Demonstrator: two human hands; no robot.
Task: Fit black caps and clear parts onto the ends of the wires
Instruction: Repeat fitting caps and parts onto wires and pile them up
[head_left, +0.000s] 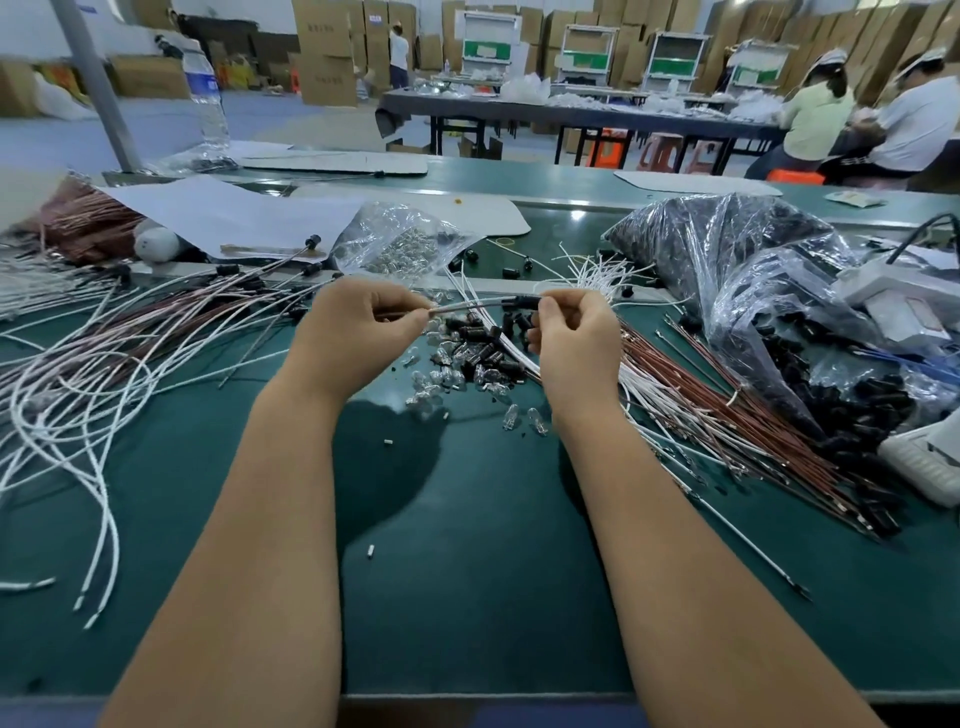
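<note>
A worker's two hands met above the green table (467, 597), joining a wire (467, 306) and a black cap (522, 300) at a cluttered assembly station. The left hand (358, 327) pinched the pale wire between thumb and forefinger, a short way back from its end. The right hand (571, 332) curled its fingers round the cap, which sat at the wire's tip, held level between the two hands. Whether the cap was fully seated could not be told from this view.

Just below the hands lay a loose heap of black caps (488, 348) mixed with clear parts (441, 374), close by for the next piece. White and brown wires (727, 410) fanned out to the right; more wires (104, 364), some already capped, sprawled on the left. A clear bag of small parts (400, 244) and a larger bag of black caps (727, 244) stood behind.

The step seemed to call for a grip close to the wire's end, so the thin lead would not buckle, and a straight push along its line rather than at an angle. A slight twist might help the cap slide home.
</note>
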